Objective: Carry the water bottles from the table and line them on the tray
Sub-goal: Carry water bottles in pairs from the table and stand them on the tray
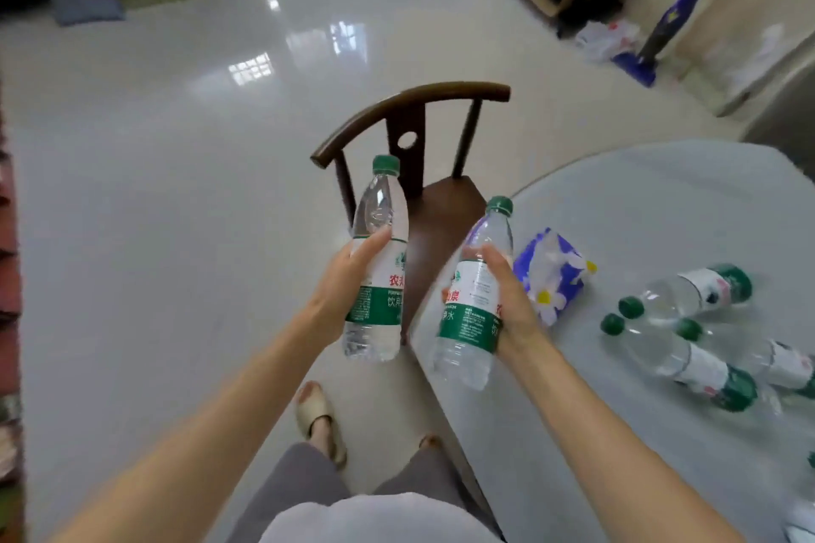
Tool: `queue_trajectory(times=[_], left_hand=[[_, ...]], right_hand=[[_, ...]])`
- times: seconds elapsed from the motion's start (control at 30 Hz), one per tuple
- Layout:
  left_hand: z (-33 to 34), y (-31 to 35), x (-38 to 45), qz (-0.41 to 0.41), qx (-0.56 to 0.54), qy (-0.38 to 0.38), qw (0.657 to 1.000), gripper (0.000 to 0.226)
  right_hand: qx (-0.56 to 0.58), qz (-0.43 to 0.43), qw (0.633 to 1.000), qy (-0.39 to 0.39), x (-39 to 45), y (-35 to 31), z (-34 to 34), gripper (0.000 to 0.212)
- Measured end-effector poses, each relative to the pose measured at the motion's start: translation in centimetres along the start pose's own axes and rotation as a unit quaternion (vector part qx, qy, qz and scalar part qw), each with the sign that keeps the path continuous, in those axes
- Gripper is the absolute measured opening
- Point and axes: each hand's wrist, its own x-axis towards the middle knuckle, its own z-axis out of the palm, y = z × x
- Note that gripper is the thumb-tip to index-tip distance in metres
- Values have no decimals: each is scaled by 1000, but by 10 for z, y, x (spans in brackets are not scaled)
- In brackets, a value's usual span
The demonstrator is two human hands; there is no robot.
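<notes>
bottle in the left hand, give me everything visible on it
The bottle in the left hand is clear plastic with a green screw cap on, and a white and green label with red characters. It looks full of water. It is near upright, cap tilted slightly away, held in the air in front of the wooden chair. The left hand grips it round the label.

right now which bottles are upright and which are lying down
Upright: the bottle in the left hand and the bottle in the right hand. The three bottles on the table lie down.
</notes>
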Motion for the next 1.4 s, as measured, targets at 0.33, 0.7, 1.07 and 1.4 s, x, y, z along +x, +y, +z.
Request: queue_trajectory(times=[0.33,0.7,1.07,1.4], left_hand=[[-256,46,-21,71,-172,94,978,54],[-531,121,-14,101,-237,171,951,49],[-745,257,93,114,-252,261,925,71],[-954,400,173,190,-228,344,891,45]], right_hand=[[-171,93,960,-199,102,99,261,75],[-324,97,908,-247,204,202,532,61],[-428,38,847,-314,378,217,796,53],[-446,18,814,-371,519,227,1057,56]])
